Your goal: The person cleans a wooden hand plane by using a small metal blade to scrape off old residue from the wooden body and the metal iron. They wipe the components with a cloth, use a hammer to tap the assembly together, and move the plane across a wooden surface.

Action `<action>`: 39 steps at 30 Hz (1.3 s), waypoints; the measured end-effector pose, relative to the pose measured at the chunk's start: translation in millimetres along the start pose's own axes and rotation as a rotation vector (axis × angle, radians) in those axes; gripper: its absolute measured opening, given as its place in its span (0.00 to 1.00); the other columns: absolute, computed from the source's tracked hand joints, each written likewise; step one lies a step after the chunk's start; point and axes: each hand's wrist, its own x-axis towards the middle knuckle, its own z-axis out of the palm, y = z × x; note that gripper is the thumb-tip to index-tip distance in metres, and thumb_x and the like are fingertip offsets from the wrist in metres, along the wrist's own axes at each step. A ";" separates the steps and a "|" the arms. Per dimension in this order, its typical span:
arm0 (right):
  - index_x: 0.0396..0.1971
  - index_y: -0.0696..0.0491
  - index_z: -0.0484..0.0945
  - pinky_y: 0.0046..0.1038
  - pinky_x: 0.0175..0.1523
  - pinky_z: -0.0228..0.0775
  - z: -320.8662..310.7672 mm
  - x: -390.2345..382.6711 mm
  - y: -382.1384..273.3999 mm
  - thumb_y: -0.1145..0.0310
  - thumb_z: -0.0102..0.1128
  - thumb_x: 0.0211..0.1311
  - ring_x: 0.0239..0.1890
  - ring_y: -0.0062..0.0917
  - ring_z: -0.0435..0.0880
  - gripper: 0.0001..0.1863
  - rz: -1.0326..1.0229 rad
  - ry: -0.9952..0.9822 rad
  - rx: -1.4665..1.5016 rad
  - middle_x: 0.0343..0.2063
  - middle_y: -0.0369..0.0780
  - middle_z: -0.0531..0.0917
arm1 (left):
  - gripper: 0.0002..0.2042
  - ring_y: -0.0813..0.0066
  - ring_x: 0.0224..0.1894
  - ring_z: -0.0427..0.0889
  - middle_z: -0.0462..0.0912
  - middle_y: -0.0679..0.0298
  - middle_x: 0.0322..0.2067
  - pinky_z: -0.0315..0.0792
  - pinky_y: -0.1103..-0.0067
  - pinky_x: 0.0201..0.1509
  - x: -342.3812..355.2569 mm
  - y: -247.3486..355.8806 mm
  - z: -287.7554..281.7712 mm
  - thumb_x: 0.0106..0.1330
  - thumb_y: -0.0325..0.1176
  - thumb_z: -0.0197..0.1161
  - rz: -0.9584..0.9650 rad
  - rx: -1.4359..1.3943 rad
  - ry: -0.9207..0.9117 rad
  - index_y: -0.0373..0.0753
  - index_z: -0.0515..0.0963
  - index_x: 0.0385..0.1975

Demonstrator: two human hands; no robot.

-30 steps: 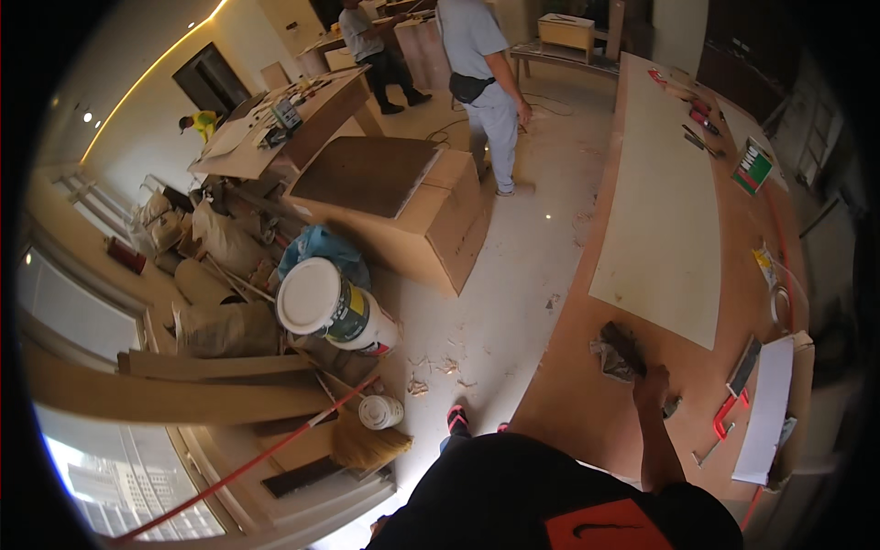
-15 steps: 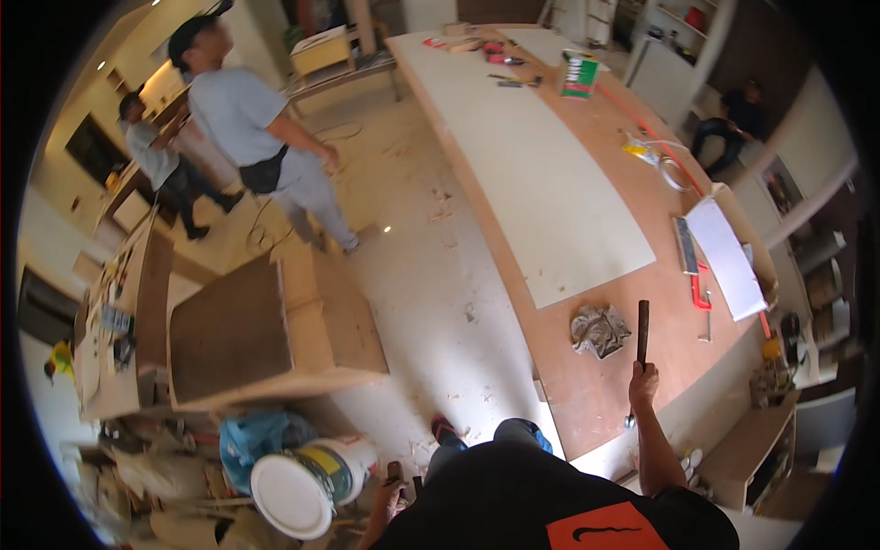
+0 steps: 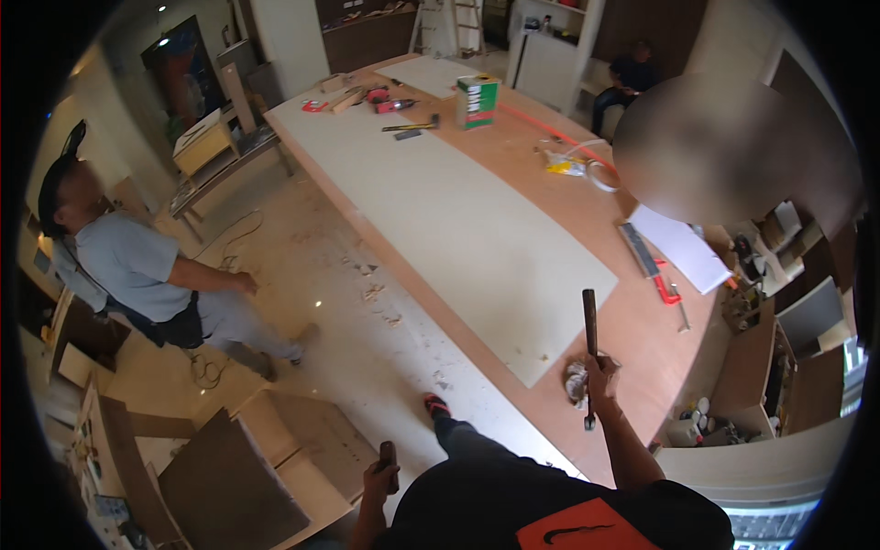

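My right hand [image 3: 602,378] is closed around a long dark-handled tool [image 3: 589,325], held upright over the table's near end; its small metal lower end shows below my fist. Next to that hand lies a crumpled greyish wad [image 3: 576,380], partly hidden behind my fingers. Lower and to the left, beside my body, my left hand [image 3: 378,481] grips a short brown wooden-handled tool [image 3: 388,458]; its working end is hidden. Under my right hand stretches the long table [image 3: 632,367], topped by a white sheet [image 3: 486,247].
A red clamp [image 3: 667,284], a grey flat bar [image 3: 635,247] and a green-and-white can [image 3: 477,101] rest on the table. A person in grey [image 3: 137,266] stands at the left; another [image 3: 628,78] sits far right. A large brown box [image 3: 229,477] is lower left. A blurred patch covers the upper right.
The view has swung and moved forward along the table. My left hand has come up higher with its tool. My right hand is now beside the crumpled wad. The grey-clothed person appears farther left.
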 end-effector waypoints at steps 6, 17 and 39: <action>0.44 0.59 0.82 0.22 0.17 0.63 173.9 96.8 -80.6 0.60 0.68 0.67 0.15 0.16 0.73 0.17 -0.093 -0.129 -0.117 0.19 0.33 0.77 | 0.23 0.71 0.33 0.84 0.86 0.59 0.35 0.78 0.74 0.37 39.9 97.5 -39.4 0.52 0.33 0.78 -0.103 0.045 0.085 0.30 0.84 0.47; 0.45 0.60 0.83 0.26 0.21 0.65 435.1 194.0 -185.6 0.61 0.69 0.65 0.16 0.18 0.74 0.17 -0.128 -0.243 -0.239 0.20 0.36 0.78 | 0.20 0.70 0.34 0.86 0.87 0.61 0.35 0.80 0.74 0.38 160.9 211.0 -140.0 0.55 0.31 0.76 -0.097 -0.430 0.303 0.31 0.84 0.48; 0.47 0.54 0.86 0.46 0.50 0.78 943.6 416.2 -412.5 0.56 0.71 0.57 0.43 0.50 0.86 0.21 -0.463 -0.164 -0.831 0.36 0.51 0.87 | 0.24 0.61 0.34 0.88 0.88 0.55 0.31 0.81 0.67 0.42 646.5 571.4 -402.2 0.47 0.42 0.79 0.035 0.145 0.339 0.34 0.84 0.40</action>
